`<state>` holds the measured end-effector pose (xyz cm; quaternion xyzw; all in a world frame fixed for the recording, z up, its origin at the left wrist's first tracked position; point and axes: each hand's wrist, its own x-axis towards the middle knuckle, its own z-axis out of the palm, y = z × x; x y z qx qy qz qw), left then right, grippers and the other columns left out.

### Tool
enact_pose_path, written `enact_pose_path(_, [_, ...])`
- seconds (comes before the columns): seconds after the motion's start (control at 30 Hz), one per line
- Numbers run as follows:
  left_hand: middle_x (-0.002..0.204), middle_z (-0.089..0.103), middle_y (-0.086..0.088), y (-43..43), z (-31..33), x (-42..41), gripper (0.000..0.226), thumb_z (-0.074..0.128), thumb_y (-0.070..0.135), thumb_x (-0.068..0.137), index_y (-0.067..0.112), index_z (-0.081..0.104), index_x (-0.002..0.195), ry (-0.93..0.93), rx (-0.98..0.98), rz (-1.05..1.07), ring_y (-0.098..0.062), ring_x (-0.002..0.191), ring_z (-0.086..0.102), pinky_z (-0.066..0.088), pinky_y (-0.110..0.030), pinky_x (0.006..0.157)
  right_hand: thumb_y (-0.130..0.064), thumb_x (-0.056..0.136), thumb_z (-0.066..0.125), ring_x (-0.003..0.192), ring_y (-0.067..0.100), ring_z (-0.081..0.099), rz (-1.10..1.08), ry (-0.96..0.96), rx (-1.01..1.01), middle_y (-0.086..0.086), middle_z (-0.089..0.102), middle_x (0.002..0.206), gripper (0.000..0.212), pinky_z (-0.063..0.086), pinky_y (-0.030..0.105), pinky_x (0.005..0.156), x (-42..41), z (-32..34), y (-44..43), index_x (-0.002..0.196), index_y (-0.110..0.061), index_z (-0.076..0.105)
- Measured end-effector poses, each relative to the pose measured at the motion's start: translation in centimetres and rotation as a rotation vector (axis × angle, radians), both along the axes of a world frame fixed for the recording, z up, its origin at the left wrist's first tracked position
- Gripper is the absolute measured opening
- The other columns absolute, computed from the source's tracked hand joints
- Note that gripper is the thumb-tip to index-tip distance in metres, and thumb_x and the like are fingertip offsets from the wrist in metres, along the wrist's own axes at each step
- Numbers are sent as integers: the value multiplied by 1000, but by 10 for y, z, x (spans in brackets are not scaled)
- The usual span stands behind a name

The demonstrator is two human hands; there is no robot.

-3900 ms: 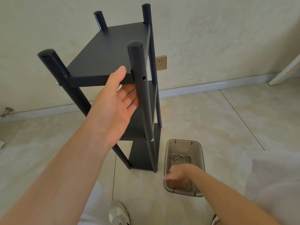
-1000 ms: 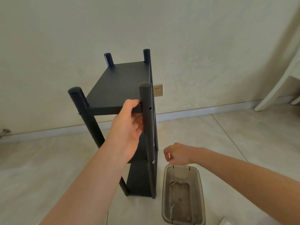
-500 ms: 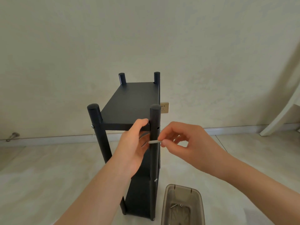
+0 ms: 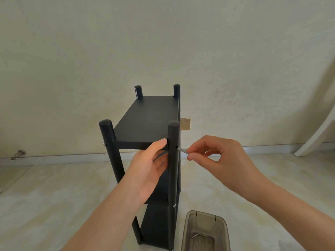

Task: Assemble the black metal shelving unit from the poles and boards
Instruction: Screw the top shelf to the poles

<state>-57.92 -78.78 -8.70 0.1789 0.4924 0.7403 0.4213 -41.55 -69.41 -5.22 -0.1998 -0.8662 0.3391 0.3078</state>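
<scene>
My right hand (image 4: pixel 223 158) has left the brown plastic bin (image 4: pixel 204 230) on the floor, where it was reaching in about four seconds back, and has come up beside the front right pole (image 4: pixel 173 169). It now pinches a silver screw (image 4: pixel 183 150) between thumb and fingers. Half a second ago that screw lay across the front of the pole; now its tip sits at the side hole (image 4: pixel 176 147). My view has lifted, so the bin has dropped to the bottom edge.
</scene>
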Motion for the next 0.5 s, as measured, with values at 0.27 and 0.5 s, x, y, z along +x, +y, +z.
enact_pose_path(0.27, [102, 76, -11, 0, 0, 0, 39, 72, 33, 70, 13, 73, 104, -5, 3, -2, -24, 96, 75, 60, -29, 73, -27, 87, 72, 87, -5, 62, 0, 4, -20, -21, 70, 83, 16, 47, 9, 82, 1, -2, -3, 83, -42, 67])
enact_pose_path(0.5, [101, 76, -13, -1, 1, 1, 38, 72, 31, 71, 11, 72, 103, -43, 36, -6, -25, 93, 75, 60, -27, 66, -25, 86, 73, 88, -4, 63, -7, 23, -29, -22, 70, 85, 16, 47, 10, 84, 0, -3, -5, 84, -40, 68])
